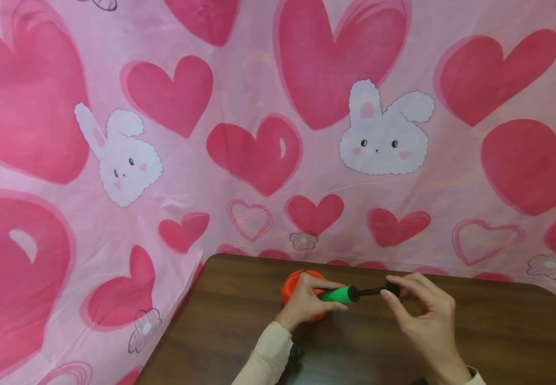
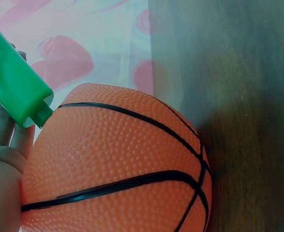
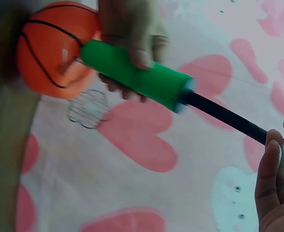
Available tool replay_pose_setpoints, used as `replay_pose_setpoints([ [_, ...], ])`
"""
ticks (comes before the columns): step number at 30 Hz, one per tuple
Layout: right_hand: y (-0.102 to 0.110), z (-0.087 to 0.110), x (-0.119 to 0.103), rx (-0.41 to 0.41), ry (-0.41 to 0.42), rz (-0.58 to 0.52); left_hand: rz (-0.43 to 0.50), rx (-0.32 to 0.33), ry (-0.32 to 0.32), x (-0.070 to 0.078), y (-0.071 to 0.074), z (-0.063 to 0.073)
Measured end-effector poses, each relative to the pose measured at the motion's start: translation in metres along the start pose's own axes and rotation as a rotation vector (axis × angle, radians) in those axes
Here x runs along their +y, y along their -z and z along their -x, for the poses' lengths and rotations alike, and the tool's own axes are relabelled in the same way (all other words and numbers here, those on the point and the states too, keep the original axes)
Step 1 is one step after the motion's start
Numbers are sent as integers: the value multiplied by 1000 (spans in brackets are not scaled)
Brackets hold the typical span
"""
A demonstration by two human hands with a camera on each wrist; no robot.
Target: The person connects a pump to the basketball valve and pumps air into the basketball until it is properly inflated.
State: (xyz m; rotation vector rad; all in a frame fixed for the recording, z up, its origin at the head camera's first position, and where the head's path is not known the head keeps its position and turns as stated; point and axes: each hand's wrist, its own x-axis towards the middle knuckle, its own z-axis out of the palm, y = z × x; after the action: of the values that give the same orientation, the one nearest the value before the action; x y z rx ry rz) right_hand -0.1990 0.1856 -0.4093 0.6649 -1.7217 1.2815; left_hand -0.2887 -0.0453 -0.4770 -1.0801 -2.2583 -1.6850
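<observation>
An orange basketball (image 2: 118,150) with black lines and a pebbled skin rests on the table, partly hidden behind my left hand (image 1: 303,300) in the head view. That hand grips the green barrel of a hand pump (image 3: 137,75), thumb on one side and fingers on the other. The barrel's narrow green end points at the ball and comes right up to its surface in the left wrist view. A black rod (image 3: 224,116) extends far out of the barrel's other end. My right hand (image 1: 427,315) pinches the black handle (image 1: 392,289) at the rod's end between thumb and fingers.
The brown wooden table (image 1: 499,331) spreads under both hands. Behind it hangs a pink cloth (image 1: 326,182) with hearts and rabbit faces, close along the table's back and left edges. A small dark object (image 1: 297,352) lies beside the left sleeve.
</observation>
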Motion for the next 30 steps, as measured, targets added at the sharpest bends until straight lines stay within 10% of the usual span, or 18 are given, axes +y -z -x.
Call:
replay_pose_setpoints([
  [13,-22,17,22,-41,-17,-9,-7,-6,0,2,-2,0],
  [30,13,-11,-11,48,60,-28,1,-5,-17,2,0,1],
])
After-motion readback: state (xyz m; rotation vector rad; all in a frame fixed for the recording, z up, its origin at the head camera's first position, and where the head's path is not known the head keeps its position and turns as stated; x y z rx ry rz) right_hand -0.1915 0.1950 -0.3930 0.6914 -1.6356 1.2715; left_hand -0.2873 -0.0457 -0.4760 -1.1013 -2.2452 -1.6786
